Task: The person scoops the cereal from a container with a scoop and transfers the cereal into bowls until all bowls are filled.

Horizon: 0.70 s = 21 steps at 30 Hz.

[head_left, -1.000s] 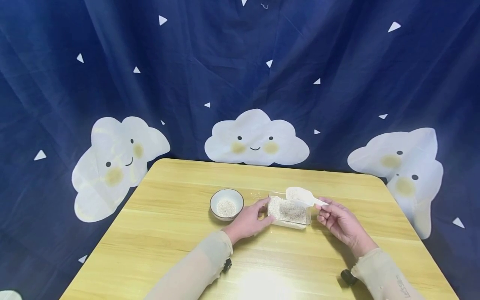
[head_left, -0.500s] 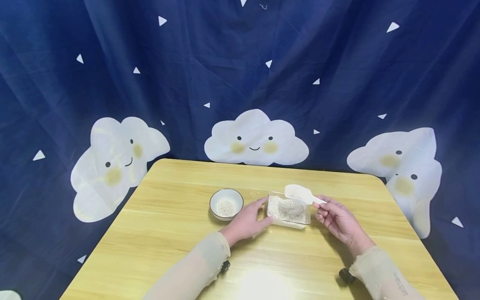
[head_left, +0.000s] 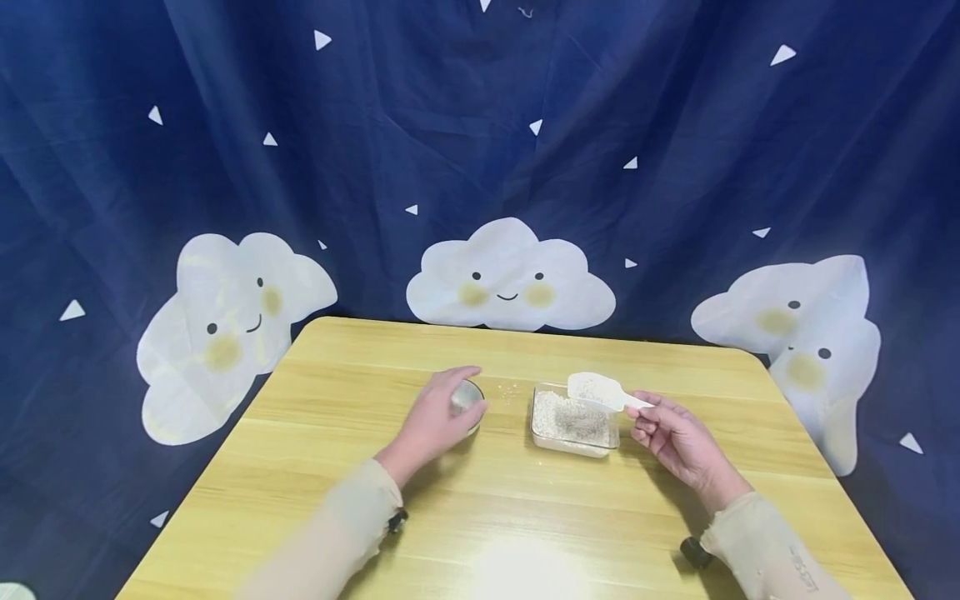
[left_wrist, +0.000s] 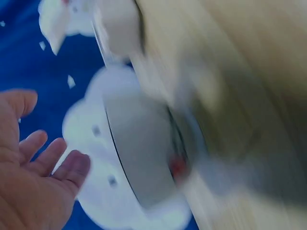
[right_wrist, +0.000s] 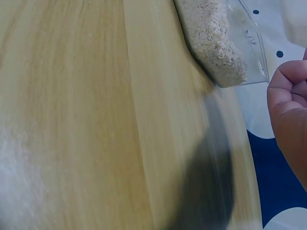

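Observation:
My right hand (head_left: 684,450) pinches the handle of a white scoop (head_left: 597,390), its bowl tilted over the back of a clear rectangular container (head_left: 572,450). Pale flakes (head_left: 577,425), oat-like, fill much of this container, and some show inside the scoop. At the left, my left hand (head_left: 433,417) reaches over a small round bowl (head_left: 467,395) with spread fingers, hiding most of it. From the left wrist, blurred, the bowl (left_wrist: 141,148) shows a pale outside and a dark rim, with the fingers (left_wrist: 50,160) loosely bent beside the rim.
A few spilled flakes (head_left: 507,392) lie on the wooden table (head_left: 360,367) between bowl and container. Behind the table's far edge hangs a dark blue curtain (head_left: 360,167) with cloud faces. A black wrist camera (head_left: 696,552) sits under the right sleeve.
My left hand has let go of the container's left side and moved left to the bowl. The scoop in my right hand has shifted slightly above the container.

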### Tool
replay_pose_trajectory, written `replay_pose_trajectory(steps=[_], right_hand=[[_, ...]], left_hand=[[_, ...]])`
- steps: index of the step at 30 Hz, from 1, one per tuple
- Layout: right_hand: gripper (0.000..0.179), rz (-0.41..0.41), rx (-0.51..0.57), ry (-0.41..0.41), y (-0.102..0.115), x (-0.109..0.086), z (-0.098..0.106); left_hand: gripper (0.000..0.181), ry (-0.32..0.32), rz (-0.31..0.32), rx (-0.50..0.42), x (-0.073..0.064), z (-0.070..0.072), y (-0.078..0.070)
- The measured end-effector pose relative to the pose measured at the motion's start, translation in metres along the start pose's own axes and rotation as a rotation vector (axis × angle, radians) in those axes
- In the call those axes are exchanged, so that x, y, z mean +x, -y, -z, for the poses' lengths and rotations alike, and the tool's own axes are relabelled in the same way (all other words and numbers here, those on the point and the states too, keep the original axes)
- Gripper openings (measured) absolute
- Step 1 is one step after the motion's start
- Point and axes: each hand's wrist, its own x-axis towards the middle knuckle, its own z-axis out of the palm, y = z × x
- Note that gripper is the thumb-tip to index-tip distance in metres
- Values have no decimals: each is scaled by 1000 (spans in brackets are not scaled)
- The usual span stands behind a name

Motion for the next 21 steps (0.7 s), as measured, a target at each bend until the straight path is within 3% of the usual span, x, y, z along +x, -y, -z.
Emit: replay_pose_trajectory(steps=[4,9,14,21], right_hand=[[41,-9,-9,-1,2,0,0],[40,-7,-17,-8,3,0,-2],[38,3,-45,-9,4,4,-6],[37,-1,-79,-12,2,16,-20]], left_hand=[[73,39,60,75,-7,27,39],[86,93,101,61,-22,42,76],[94,140,131,30,-28,41,84],[89,158,162,31,-27,34,85]])
